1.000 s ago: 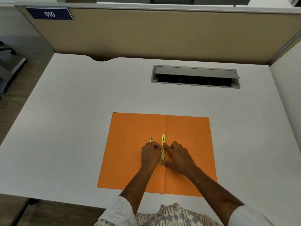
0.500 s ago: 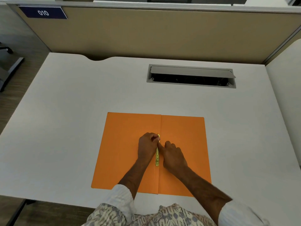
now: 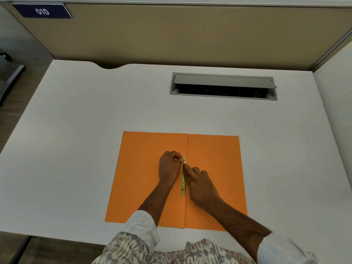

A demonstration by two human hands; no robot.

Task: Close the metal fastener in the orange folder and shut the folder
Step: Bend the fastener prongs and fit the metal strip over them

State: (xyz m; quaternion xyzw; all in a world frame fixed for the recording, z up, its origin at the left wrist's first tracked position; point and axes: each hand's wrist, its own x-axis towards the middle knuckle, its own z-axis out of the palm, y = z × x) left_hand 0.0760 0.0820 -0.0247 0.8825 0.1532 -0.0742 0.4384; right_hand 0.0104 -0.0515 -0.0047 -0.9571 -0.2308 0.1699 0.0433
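The orange folder (image 3: 213, 168) lies open and flat on the white desk, its spine running toward me. A gold metal fastener bar (image 3: 183, 182) lies along the spine fold. My left hand (image 3: 169, 167) is curled at the bar's far end, thumb and fingers pinching a thin metal prong that sticks up there. My right hand (image 3: 202, 185) rests on the right leaf beside the bar, with its index finger pressing on the bar's upper part. The prong's base is hidden by my fingers.
The white desk (image 3: 76, 149) extends left and right of the folder. A grey cable tray (image 3: 223, 86) with its lid raised is set into the desk behind the folder. A beige partition (image 3: 171, 35) with a "010" label stands at the back.
My left hand has moved up to the bar's far end and now pinches the prong, which stood apart on the left leaf before. My right index finger has slid up along the bar.
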